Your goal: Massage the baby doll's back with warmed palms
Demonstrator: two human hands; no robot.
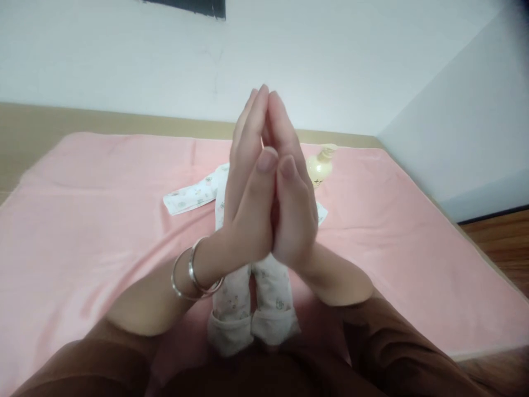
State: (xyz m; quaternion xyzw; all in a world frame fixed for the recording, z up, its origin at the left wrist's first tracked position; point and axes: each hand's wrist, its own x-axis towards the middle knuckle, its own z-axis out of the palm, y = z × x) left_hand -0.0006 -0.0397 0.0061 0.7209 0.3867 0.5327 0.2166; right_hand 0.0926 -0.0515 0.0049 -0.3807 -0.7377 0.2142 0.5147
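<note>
My left hand (248, 182) and my right hand (295, 193) are raised in the middle of the view, palm to palm, with fingers straight and pointing up. The fingertips and thumbs meet, and a narrow gap shows between the fingers. I see nothing held between them. Two silver bangles (190, 270) hang on my left wrist. Behind and below the hands lies a small white baby outfit (233, 298) with a tiny print, its sleeves out to the sides and its leg ends toward me. My hands hide most of its upper part.
A pink blanket (124, 198) covers the surface under the outfit. Just right of my hands, a pale yellow bottle (320, 167) is partly hidden. White walls (124, 66) rise behind and to the right. Brown wooden flooring (502, 242) shows at the right edge.
</note>
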